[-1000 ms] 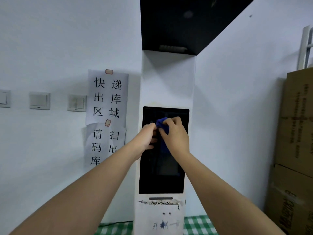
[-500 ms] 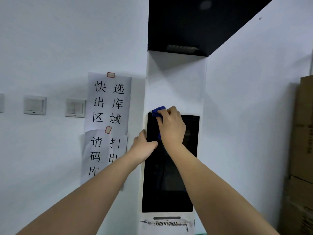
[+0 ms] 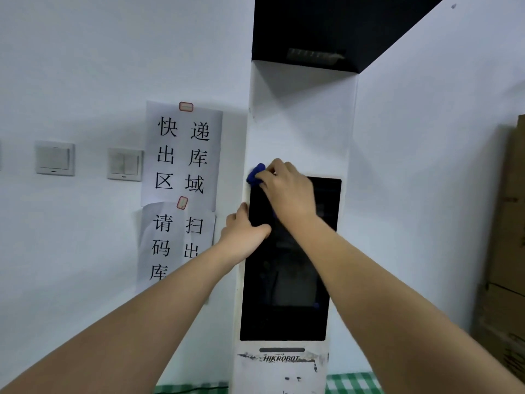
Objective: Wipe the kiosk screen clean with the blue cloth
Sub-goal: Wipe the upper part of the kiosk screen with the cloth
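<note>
While the right hand [image 3: 287,191] presses a bunched blue cloth [image 3: 255,174] against the kiosk [image 3: 301,123], its fingers [image 3: 277,166] are curled around the cloth, which pokes out to the left of the knuckles. The cloth sits at the top left corner of the dark screen [image 3: 284,294], half on the glass and half on the white frame. The left hand [image 3: 244,234] is lower, at the screen's left edge; its thumb [image 3: 260,230] lies across the glass and another finger points up along the frame, so the hand braces the kiosk and holds nothing. Both bare forearms reach up from the bottom of the view. Below the screen, a scuffed white panel carries a logo [image 3: 281,358]. Left of the kiosk, two paper signs [image 3: 181,155] with large black characters are taped to the wall, and further left are two light switches [image 3: 55,158]. Right of the kiosk stand stacked cardboard boxes [image 3: 508,223].
</note>
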The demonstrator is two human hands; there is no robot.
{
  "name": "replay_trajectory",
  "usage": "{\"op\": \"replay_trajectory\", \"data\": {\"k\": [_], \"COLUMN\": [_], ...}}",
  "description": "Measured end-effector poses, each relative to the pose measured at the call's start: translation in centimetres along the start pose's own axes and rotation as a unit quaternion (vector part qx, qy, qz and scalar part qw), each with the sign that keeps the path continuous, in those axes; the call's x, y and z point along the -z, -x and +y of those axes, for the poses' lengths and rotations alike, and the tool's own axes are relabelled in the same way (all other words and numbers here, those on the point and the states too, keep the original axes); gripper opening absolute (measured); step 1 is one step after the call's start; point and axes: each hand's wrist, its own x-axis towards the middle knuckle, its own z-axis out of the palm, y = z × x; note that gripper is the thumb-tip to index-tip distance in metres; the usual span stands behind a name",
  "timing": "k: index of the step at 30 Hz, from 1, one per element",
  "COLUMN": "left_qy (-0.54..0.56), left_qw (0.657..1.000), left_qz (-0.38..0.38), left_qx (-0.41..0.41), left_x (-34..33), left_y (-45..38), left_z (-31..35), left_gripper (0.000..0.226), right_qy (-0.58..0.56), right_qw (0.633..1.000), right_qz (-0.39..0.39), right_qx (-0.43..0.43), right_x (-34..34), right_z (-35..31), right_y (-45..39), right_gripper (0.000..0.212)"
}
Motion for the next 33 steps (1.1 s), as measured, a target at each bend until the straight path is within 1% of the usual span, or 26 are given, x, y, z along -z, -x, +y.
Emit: {"op": "replay_trajectory", "data": {"k": [3, 4, 5, 7, 8, 9, 10, 12, 13, 14, 16, 17, 18, 21, 22, 23, 26, 27, 30, 31, 33], "left_qy": [0.003, 0.003, 0.004, 0.008, 0.008, 0.009, 0.009, 0.009, 0.01, 0.011, 0.014, 0.015, 0.015, 0.018, 0.018, 0.019, 0.019, 0.02, 0.022, 0.02, 0.019], "left_qw": [1.0, 1.0, 1.0, 1.0, 1.0, 1.0, 1.0, 1.0, 1.0, 1.0, 1.0, 1.0, 1.0, 1.0, 1.0, 1.0, 1.0, 1.0, 1.0, 1.0, 1.0], "left_qz": [-0.004, -0.003, -0.001, -0.003, -0.006, -0.009, -0.01, -0.01, -0.009, -0.007, -0.009, -0.011, -0.014, -0.018, -0.018, -0.018, -0.02, -0.018, -0.015, -0.017, -0.021], "left_qx": [0.002, 0.002, 0.004, 0.008, 0.009, 0.011, 0.012, 0.013, 0.014, 0.015, 0.011, 0.01, 0.01, 0.01, 0.009, 0.007, 0.007, 0.006, 0.003, 0.005, 0.006], "left_x": [0.0, 0.0, 0.0, 0.1, 0.1, 0.1, 0.1, 0.1, 0.0, -0.1, -0.2, -0.2, -0.2, -0.1, -0.1, -0.1, -0.1, -0.1, -0.2, -0.2, -0.1], "left_y": [0.0, -0.1, -0.1, -0.1, -0.1, -0.1, -0.1, -0.1, -0.2, -0.2, -0.2, -0.3, -0.4, -0.5, -0.5, -0.5, -0.7, -0.7, -0.6, -0.6, -0.6], "left_z": [-0.1, 0.0, 0.0, -0.1, -0.1, -0.2, -0.3, -0.3, -0.3, -0.3, -0.3, -0.4, -0.5, -0.7, -0.7, -0.8, -0.9, -0.9, -1.0, -1.0, -1.0], "left_gripper": [0.074, 0.075, 0.074, 0.072, 0.073, 0.074, 0.077, 0.078, 0.077, 0.075, 0.073, 0.074, 0.076, 0.083, 0.083, 0.082, 0.081, 0.08, 0.081, 0.081, 0.078], "right_qy": [-0.05, -0.054, -0.041, 0.002, 0.024, 0.043, 0.043, -0.004, -0.022, -0.015, 0.015, 0.02, 0.023, -0.006, -0.011, -0.009, 0.015, 0.022, -0.008, -0.01, 0.003], "right_qw": [0.993, 0.992, 0.996, 1.0, 0.999, 0.998, 0.998, 0.996, 0.995, 0.997, 0.999, 0.998, 0.998, 0.998, 0.998, 0.998, 0.999, 0.999, 0.999, 0.999, 0.999], "right_qz": [0.015, 0.01, -0.001, -0.008, -0.021, -0.036, -0.045, -0.053, -0.046, -0.043, -0.024, -0.026, -0.029, -0.035, -0.031, -0.026, -0.015, -0.014, -0.025, -0.026, -0.024], "right_qx": [-0.106, -0.11, -0.085, -0.006, 0.026, 0.041, 0.019, -0.077, -0.086, -0.058, 0.029, 0.051, 0.048, -0.049, -0.06, -0.052, 0.047, 0.048, -0.03, -0.027, 0.041], "right_x": [0.4, 0.4, 0.1, -0.2, 0.1, 0.4, 0.6, 1.0, 1.0, 0.8, 0.2, 0.3, 0.4, 0.5, 0.3, 0.1, 0.1, 0.1, 0.4, 0.2, -0.2], "right_z": [0.6, 0.0, -0.7, -1.1, -0.7, 0.1, 0.7, 0.6, -0.1, -1.0, -1.7, -1.4, -1.0, -0.9, -1.4, -1.7, -0.9, -0.4, -0.7, -1.2, -1.7], "right_y": [-0.2, 0.0, 0.2, 0.3, 0.0, -0.4, -0.8, -0.8, -0.6, -0.4, 0.2, 0.1, -0.2, -0.4, -0.2, 0.0, 0.1, -0.3, -0.5, -0.2, 0.7], "right_gripper": [0.015, 0.015, 0.018, 0.025, 0.027, 0.025, 0.021, 0.017, 0.018, 0.021, 0.027, 0.028, 0.029, 0.027, 0.026, 0.026, 0.027, 0.026, 0.025, 0.025, 0.026]}}
